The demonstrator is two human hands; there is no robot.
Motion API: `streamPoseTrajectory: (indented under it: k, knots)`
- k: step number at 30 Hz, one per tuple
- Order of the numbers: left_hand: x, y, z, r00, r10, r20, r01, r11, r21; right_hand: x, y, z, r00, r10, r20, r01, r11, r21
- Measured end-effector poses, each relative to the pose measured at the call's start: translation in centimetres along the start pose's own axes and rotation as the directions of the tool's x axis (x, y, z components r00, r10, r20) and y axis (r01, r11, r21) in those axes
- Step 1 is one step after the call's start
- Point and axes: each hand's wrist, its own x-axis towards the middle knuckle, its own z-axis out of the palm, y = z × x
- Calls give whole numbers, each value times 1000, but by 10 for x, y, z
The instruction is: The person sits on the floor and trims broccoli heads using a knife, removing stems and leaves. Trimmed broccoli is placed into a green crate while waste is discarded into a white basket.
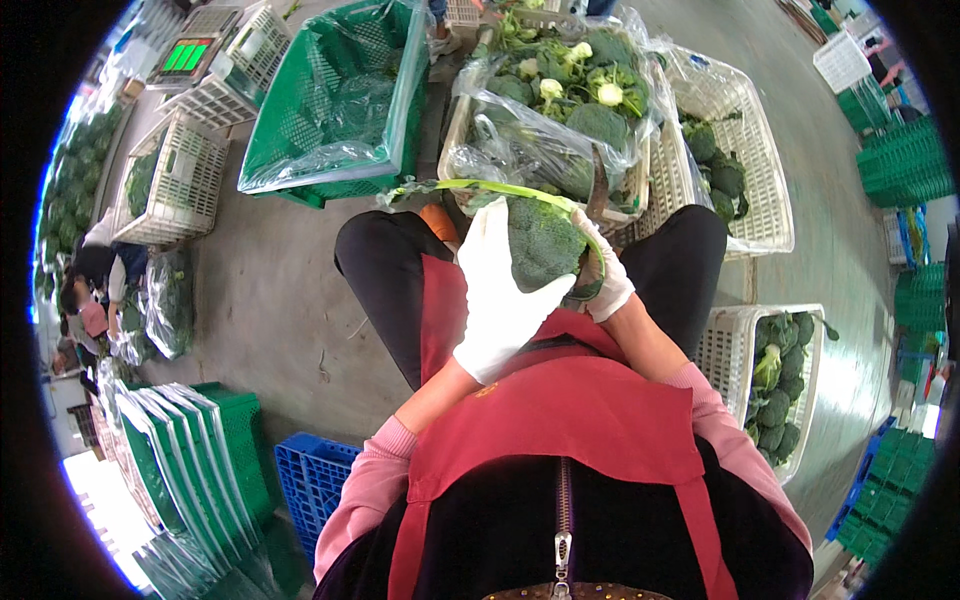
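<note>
Both my hands wear white gloves and hold a broccoli head (545,241) above my lap. My left hand (501,300) spreads over its left and lower side, thumb along the near edge. On the right, my right hand (606,274) grips it from the side, its fingers partly hidden behind the head and leaves. A long green leaf stalk (517,188) arches over the head and reaches out to the left. Beside my right hand a curved, dark blade-like thing (598,184) stands up at the crate's near edge. Just beyond is a plastic-lined crate (641,196) filled with broccoli.
A green crate (322,184) lined with clear plastic stands front left. White crates with broccoli stand right (784,225) and lower right (814,375). At left are a scale (184,58), a white crate (184,180), stacked green crates (240,450), a blue pallet (315,472) and a person (97,277).
</note>
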Motion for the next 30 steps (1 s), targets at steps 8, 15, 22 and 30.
streamPoseTrajectory:
  k: [8, 15, 22, 30]
  knots:
    - [-2, 12, -7, 999, 51, 1, -51, 998, -45, 7, 9, -23, 992, -50, 111, 45, 998, 49]
    - [5, 26, -6, 996, -82, 40, 81, 997, 19, -9, 5, -24, 986, -66, 150, 64, 998, 20]
    - [14, 16, -8, 999, -39, -8, 39, 997, -72, -13, -3, -15, 994, -102, -40, 101, 995, -20]
    - [13, 17, -3, 989, -146, 39, 151, 947, -285, -15, -8, -16, 990, -127, -56, 126, 992, -32]
